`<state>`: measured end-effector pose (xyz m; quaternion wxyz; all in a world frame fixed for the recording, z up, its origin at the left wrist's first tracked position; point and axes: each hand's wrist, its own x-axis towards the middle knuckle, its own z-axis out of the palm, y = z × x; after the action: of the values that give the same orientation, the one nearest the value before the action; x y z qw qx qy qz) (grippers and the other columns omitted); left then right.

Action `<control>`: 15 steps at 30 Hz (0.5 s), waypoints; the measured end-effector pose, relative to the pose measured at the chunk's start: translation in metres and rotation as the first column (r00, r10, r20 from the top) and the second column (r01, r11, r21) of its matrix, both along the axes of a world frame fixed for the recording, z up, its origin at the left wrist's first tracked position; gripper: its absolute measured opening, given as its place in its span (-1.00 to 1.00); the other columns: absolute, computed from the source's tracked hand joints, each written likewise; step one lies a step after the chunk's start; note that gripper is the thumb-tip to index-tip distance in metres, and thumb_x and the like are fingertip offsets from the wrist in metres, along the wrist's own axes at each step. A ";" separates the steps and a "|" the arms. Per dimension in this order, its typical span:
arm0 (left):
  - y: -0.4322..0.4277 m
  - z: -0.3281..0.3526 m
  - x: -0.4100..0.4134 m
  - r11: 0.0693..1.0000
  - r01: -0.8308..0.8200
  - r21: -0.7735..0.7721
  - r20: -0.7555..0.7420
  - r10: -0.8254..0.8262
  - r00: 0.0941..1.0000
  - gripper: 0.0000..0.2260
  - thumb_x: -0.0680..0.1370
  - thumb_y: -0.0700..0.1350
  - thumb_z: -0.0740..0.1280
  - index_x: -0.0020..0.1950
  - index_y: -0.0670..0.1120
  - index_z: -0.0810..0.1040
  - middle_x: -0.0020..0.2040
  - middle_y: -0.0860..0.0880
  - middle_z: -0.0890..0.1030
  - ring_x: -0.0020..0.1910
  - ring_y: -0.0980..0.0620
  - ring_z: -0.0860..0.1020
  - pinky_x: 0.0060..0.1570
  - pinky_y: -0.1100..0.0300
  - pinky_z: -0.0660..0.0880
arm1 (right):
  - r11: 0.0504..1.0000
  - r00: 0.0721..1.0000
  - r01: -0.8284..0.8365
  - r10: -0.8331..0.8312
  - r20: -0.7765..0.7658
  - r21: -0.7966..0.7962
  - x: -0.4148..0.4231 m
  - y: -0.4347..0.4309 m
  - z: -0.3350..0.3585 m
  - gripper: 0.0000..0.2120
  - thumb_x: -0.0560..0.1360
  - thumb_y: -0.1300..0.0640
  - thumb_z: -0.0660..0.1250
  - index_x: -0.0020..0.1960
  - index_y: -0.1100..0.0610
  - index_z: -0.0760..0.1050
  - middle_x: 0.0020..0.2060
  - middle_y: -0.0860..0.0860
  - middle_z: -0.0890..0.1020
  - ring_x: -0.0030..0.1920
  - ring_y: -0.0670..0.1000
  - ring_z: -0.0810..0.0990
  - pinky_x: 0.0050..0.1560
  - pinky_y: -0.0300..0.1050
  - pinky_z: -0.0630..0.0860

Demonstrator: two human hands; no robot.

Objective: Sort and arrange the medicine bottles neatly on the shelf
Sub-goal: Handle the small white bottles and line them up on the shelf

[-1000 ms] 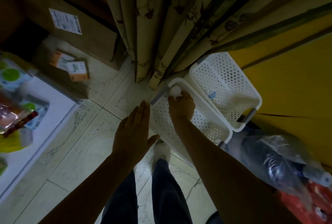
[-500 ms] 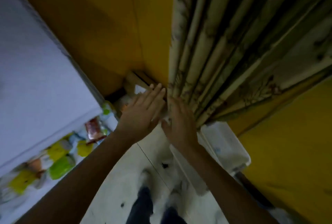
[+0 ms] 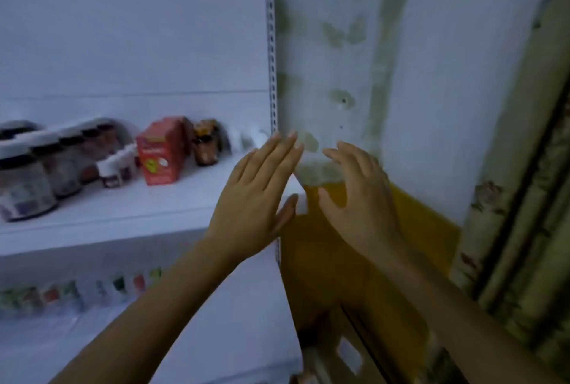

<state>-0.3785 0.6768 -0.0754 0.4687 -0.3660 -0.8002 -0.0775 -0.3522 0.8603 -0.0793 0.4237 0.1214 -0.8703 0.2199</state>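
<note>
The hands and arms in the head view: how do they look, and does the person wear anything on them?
Both are bare. The left hand and right hand carry no glove, ring or watch that I can see, and the left forearm and right forearm show no sleeve up to the picture's edge. The picture is blurred.

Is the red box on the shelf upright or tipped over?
Upright: the red box stands on its base on the shelf.
</note>
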 end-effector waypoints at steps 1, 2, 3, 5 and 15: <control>-0.012 0.007 -0.012 1.000 -0.009 0.030 -0.015 0.010 1.000 -0.41 0.55 -0.07 0.30 0.51 -0.19 0.17 0.51 -0.14 0.21 0.51 -0.10 0.17 0.40 -0.07 0.26 | 1.000 1.000 -0.026 0.026 -0.001 -0.005 -0.013 -0.007 0.013 -0.52 0.43 0.15 0.36 0.34 0.14 0.42 0.33 0.09 0.46 0.36 0.13 0.38 0.33 0.09 0.31; -0.023 0.012 -0.024 0.998 -0.019 0.056 -0.015 0.020 1.000 -0.42 0.55 -0.07 0.29 0.51 -0.20 0.17 0.52 -0.13 0.20 0.51 -0.09 0.17 0.40 -0.06 0.26 | 0.999 0.999 -0.046 0.046 0.004 -0.006 -0.025 -0.014 0.025 -0.54 0.45 0.14 0.33 0.34 0.13 0.43 0.32 0.07 0.46 0.35 0.11 0.39 0.32 0.05 0.30; -0.034 0.014 -0.039 0.996 -0.033 0.078 -0.004 0.033 0.999 -0.42 0.56 -0.06 0.28 0.51 -0.20 0.17 0.52 -0.11 0.19 0.51 -0.08 0.17 0.40 -0.04 0.26 | 0.998 0.998 -0.057 0.057 0.019 -0.004 -0.039 -0.021 0.035 -0.57 0.48 0.13 0.32 0.34 0.12 0.43 0.30 0.06 0.48 0.33 0.10 0.40 0.31 0.02 0.30; -0.053 0.014 -0.071 0.995 -0.072 0.076 0.035 0.070 0.997 -0.42 0.56 -0.02 0.25 0.52 -0.17 0.16 0.53 -0.08 0.17 0.51 -0.05 0.17 0.39 -0.01 0.26 | 0.998 0.994 -0.054 0.051 0.093 0.024 -0.068 -0.032 0.053 -0.63 0.53 0.12 0.30 0.33 0.08 0.43 0.26 0.04 0.51 0.28 0.08 0.45 0.31 0.02 0.30; -0.078 0.012 -0.190 0.991 -0.134 0.009 0.155 0.131 0.979 -0.48 0.50 0.00 0.14 0.43 -0.16 0.33 0.38 -0.11 0.46 0.35 -0.10 0.43 0.38 0.07 0.24 | 0.999 0.856 0.017 -0.033 0.517 0.035 -0.251 -0.059 0.098 -0.78 0.53 0.08 0.29 0.16 0.08 0.51 0.09 0.07 0.59 0.05 0.09 0.56 0.07 -0.03 0.51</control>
<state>-0.5681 0.5984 -0.0634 0.4131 -0.3004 -0.8558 -0.0820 -0.6036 0.8018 0.0187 0.1756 0.0529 -0.9567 0.2262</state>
